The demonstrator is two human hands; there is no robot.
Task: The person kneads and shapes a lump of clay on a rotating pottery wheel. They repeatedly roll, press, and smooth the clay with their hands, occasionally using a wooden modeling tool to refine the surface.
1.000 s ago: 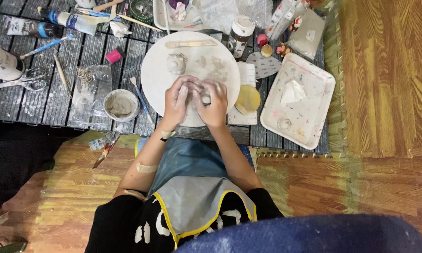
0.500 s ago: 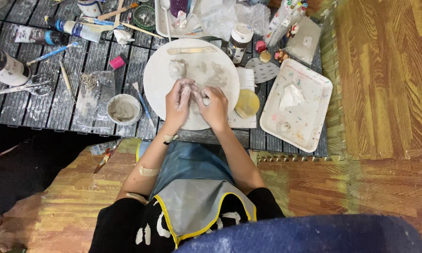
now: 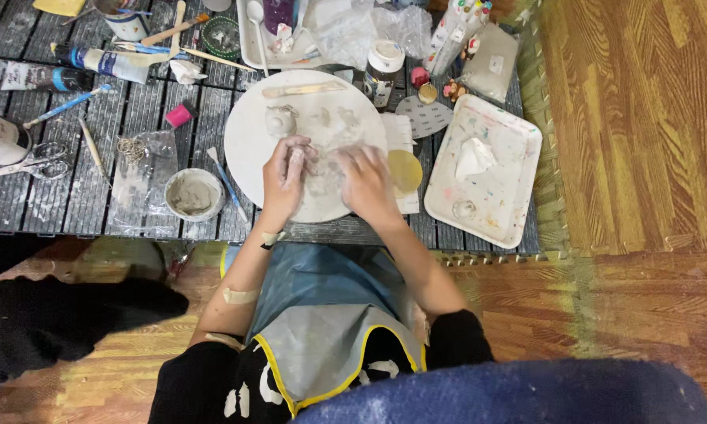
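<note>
Head view: the left hand [image 3: 284,174] curls closed around a small pale clay lump [image 3: 296,159], held above the round white board [image 3: 247,133]. The right hand [image 3: 365,182] lies just beside it, fingers spread flat on the board's clay smears, gripping nothing. A small bowl [image 3: 193,194] sits left of the board.
</note>
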